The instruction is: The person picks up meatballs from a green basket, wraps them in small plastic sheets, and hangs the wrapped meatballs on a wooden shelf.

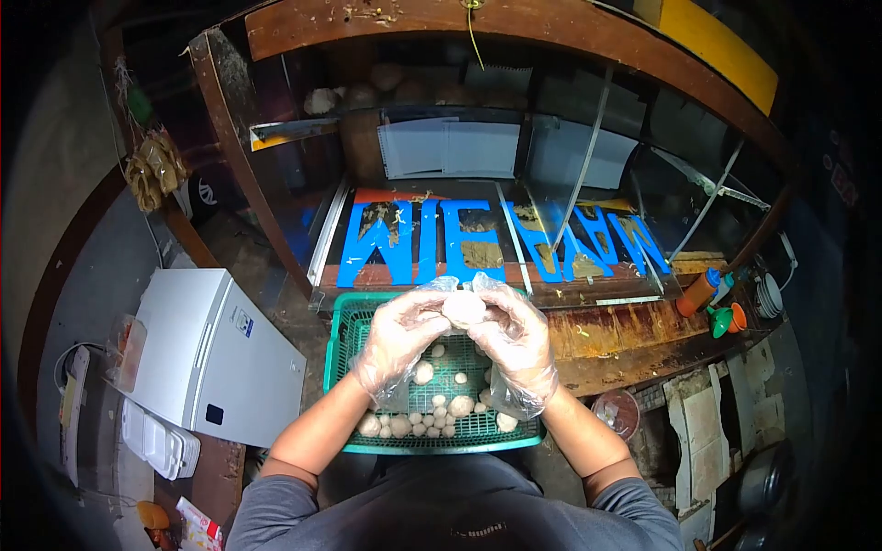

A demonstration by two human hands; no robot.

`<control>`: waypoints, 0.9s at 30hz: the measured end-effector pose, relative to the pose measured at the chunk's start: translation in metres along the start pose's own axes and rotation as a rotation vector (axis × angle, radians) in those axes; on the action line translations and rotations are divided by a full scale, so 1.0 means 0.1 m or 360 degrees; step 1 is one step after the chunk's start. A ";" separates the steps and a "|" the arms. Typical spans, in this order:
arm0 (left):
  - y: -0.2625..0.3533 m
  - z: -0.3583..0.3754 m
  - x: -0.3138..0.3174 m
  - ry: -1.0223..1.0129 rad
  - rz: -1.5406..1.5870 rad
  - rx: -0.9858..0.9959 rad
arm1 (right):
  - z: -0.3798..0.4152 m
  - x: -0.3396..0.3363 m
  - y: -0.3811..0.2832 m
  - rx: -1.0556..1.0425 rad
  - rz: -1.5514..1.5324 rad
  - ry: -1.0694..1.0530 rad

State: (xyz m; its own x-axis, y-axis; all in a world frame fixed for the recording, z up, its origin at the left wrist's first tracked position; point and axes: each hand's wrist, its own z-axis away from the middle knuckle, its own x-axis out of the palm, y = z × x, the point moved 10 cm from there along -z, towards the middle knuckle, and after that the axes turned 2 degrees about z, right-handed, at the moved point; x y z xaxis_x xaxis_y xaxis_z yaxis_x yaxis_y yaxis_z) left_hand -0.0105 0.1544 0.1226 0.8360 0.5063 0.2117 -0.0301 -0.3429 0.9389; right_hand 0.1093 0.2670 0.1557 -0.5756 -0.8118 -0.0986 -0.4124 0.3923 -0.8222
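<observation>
Above the green plastic basket (342,367), a large pale meatball (464,309) is held up between both hands. My left hand (404,331), in a clear plastic glove, grips it from the left with fingers and thumb. From the other side my right hand (514,335), gloved the same way, closes on it too. Meatballs of mixed sizes lie in the basket below, with a cluster of small meatballs (432,424) near its front edge. A bigger meatball (461,405) rests beside them. My hands and forearms hide parts of the basket.
Beyond the basket stands a glass display case with a wooden frame (514,20) and blue lettering (395,243). A white freezer (230,358) and foam boxes (161,439) are at left. Sauce bottles (698,292) stand on the wooden counter (625,340) at right, near stacked plates (769,296).
</observation>
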 end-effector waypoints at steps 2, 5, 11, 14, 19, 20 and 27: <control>0.06 -0.05 0.00 -0.0010 -0.0013 0.0057 | -0.07 0.02 -0.01 -0.0045 -0.0010 -0.0065; 0.12 -0.18 -0.04 -0.0039 -0.0139 0.0157 | -0.16 0.01 0.02 -0.0013 -0.0194 -0.0022; 0.34 -0.51 0.07 -0.0092 -0.0366 0.0456 | -0.45 -0.12 0.00 -0.0238 -0.0017 -0.0017; 0.40 -0.71 0.14 -0.0097 -0.0309 0.0604 | -0.60 -0.24 -0.04 -0.0270 -0.0025 0.0077; 0.54 -1.13 0.27 -0.0117 -0.0336 0.0890 | -0.97 -0.46 0.04 -0.0587 0.0046 0.0148; 0.52 -1.25 0.29 -0.0126 -0.0343 0.0913 | -1.06 -0.50 0.06 -0.0612 0.0048 0.0152; 0.57 -1.92 0.42 -0.0034 -0.0315 0.1000 | -1.66 -0.84 0.25 -0.0742 0.0026 0.0350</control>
State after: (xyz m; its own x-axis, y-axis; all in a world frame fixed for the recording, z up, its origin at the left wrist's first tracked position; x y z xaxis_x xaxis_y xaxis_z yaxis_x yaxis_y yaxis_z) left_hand -0.0826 0.3083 0.2373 0.8036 0.5938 0.0400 0.4455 -0.6448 0.6211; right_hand 0.0299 0.4168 0.2368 -0.6987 -0.7136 0.0519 -0.6442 0.5959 -0.4795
